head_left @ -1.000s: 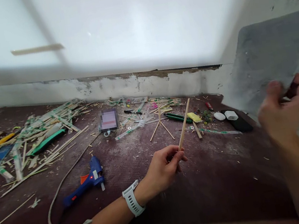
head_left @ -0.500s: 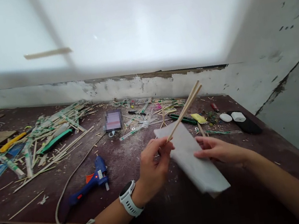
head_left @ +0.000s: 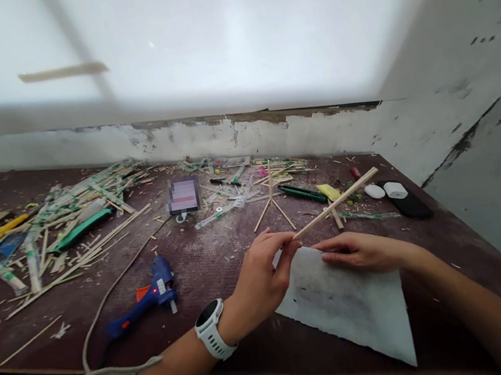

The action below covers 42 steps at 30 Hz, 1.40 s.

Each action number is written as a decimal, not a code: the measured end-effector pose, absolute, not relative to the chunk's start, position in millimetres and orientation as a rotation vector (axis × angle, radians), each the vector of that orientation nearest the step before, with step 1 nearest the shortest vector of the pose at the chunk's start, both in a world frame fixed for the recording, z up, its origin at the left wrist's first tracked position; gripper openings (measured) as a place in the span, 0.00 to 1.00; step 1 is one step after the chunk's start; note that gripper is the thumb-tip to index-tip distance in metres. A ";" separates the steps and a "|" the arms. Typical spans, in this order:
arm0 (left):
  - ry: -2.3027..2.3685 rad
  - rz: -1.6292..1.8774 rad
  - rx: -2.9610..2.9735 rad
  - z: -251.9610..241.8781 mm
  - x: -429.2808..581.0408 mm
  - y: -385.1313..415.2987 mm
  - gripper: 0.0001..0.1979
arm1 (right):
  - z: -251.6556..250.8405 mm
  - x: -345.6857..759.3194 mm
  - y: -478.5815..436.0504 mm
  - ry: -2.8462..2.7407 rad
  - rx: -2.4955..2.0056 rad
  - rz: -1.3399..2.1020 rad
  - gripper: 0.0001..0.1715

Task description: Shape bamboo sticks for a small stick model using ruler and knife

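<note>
My left hand (head_left: pixel 262 272), wearing a white-strapped watch, is closed on the lower end of wooden chopsticks (head_left: pixel 337 202). They slant up to the right, seen nearly in line, so I cannot tell their number now. My right hand (head_left: pixel 362 251) grips the upper edge of a pale grey sheet (head_left: pixel 347 306) with dark smudges, which looks like worn sandpaper. The sheet lies open toward me near the table's front edge, its left corner beneath my left fingers. Just beyond stands or lies a three-legged piece of joined sticks (head_left: pixel 272 200).
A blue glue gun (head_left: pixel 161 285) with a lit red light rests at left, its cable trailing to the front. Chopsticks, wrappers and a green cutter (head_left: pixel 82 230) are heaped behind it. A dark green pen-like tool (head_left: pixel 302 193), yellow packet (head_left: pixel 328 192) and white earbud case (head_left: pixel 395 190) lie at right.
The sheet has turned from narrow and tilted to a broad face, lower down. The chopsticks have tipped lower to the right and come together. The three-legged stick piece is now uncovered.
</note>
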State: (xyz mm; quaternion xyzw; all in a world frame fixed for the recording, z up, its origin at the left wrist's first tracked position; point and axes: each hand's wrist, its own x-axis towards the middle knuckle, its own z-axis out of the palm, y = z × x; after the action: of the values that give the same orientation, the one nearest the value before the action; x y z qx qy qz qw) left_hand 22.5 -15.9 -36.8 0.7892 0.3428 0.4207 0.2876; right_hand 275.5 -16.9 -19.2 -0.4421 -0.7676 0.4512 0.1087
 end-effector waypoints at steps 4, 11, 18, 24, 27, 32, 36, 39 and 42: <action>0.956 1.103 2.251 -43.6 23.3 -12.8 0.08 | -30.2 272.4 -11.1 -2.328 -1.389 0.949 0.21; 0.982 0.866 2.542 -56.3 25.8 -7.8 0.12 | -41.3 248.0 -18.0 -1.798 -1.084 0.888 0.23; 0.922 0.603 2.774 -55.5 23.3 -4.2 0.26 | -19.9 257.2 -26.1 -1.592 -1.196 0.647 0.20; 1.056 0.454 2.690 -39.0 17.1 7.7 0.17 | -9.6 267.8 -26.0 -1.366 -1.172 0.357 0.19; 0.945 0.438 2.466 -20.2 8.8 17.0 0.15 | -4.6 270.4 -28.8 -1.402 -1.162 0.281 0.18; 0.928 0.443 2.094 -17.0 5.6 11.6 0.13 | 0.5 274.4 -34.7 -1.663 -1.208 -0.006 0.14; 0.911 0.527 2.050 -28.5 11.9 -2.6 0.18 | -2.8 274.7 -34.8 -1.845 -1.215 -0.235 0.13; 0.893 0.555 2.080 -27.2 13.8 -9.6 0.19 | -9.7 273.5 -31.1 -1.946 -1.237 -0.122 0.14; 0.821 0.425 2.063 -22.1 13.1 -15.3 0.19 | -19.2 270.7 -25.5 -2.024 -1.296 0.010 0.15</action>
State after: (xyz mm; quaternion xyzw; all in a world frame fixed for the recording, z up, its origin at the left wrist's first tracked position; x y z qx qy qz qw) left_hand 13.1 -15.3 -22.1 0.8255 0.3286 0.1701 0.4263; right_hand 270.7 -25.5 -19.2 -0.5028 -0.7855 0.0040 0.3608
